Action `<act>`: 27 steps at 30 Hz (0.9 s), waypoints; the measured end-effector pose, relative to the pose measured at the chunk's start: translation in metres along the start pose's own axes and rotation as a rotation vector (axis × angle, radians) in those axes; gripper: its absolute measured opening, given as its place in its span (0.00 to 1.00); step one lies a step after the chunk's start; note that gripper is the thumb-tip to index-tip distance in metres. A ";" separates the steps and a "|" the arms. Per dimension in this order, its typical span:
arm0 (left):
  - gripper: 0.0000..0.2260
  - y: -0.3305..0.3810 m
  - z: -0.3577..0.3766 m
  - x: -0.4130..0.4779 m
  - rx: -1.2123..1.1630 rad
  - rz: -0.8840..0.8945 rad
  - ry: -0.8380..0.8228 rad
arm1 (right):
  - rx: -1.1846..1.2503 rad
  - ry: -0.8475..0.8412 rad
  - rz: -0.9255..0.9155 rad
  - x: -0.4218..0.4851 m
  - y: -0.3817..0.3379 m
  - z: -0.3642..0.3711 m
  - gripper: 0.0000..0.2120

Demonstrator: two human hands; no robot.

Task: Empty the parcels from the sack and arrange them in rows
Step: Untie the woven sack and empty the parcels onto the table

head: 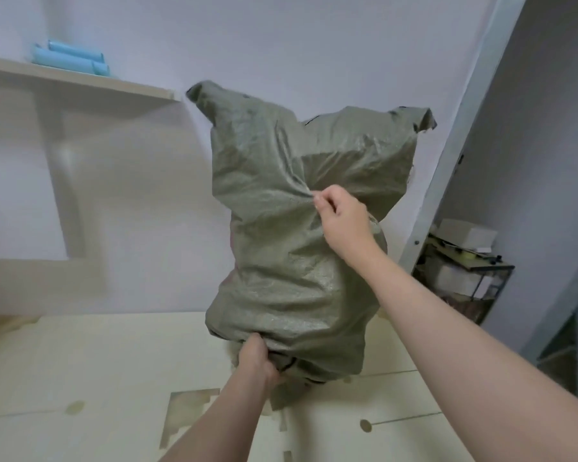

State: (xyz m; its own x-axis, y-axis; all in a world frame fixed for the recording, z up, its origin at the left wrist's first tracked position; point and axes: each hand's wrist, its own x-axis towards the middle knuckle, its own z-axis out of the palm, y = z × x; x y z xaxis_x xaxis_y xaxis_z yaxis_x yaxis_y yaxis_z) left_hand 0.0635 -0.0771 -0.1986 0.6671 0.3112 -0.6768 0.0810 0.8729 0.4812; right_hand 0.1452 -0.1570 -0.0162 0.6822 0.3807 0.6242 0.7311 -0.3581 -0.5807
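A bulging grey-green woven sack stands upended on the pale wooden surface, its two bottom corners pointing up. My left hand grips the bunched mouth of the sack at the bottom, close to the surface. My right hand pinches a fold of the sack's cloth about halfway up its right side. The parcels are hidden inside the sack; none show.
A wall shelf at the upper left carries light blue rolls. A metal post slants up on the right. Behind it a wire rack holds white boxes.
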 end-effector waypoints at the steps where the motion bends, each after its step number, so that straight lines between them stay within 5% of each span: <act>1: 0.17 0.003 -0.002 0.000 0.033 -0.013 0.003 | -0.008 -0.012 -0.005 -0.003 0.002 0.003 0.11; 7: 0.29 0.037 -0.001 -0.011 0.219 0.009 0.098 | -0.002 -0.066 -0.016 -0.007 -0.005 0.005 0.10; 12: 0.47 0.087 0.023 -0.038 0.327 0.542 0.202 | 0.038 -0.106 -0.025 -0.013 -0.010 0.008 0.11; 16: 0.51 0.150 0.042 -0.056 0.310 0.800 0.243 | 0.095 -0.206 -0.040 -0.022 -0.017 0.001 0.12; 21: 0.54 0.173 0.033 -0.047 0.282 0.812 0.351 | 0.178 -0.233 0.007 -0.015 -0.003 -0.005 0.06; 24: 0.53 0.172 0.035 -0.043 0.233 0.815 0.330 | 0.110 -0.063 0.109 0.002 0.015 -0.008 0.11; 27: 0.52 0.178 0.040 -0.041 0.224 0.801 0.347 | 0.031 -0.175 0.161 0.015 0.030 0.002 0.20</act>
State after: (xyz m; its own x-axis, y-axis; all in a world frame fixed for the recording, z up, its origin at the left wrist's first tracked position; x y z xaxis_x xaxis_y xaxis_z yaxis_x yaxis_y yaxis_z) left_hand 0.0801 0.0507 -0.0628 0.3279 0.9223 -0.2046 -0.1457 0.2633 0.9536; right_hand 0.1774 -0.1597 -0.0253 0.7782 0.4636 0.4236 0.6107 -0.4011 -0.6828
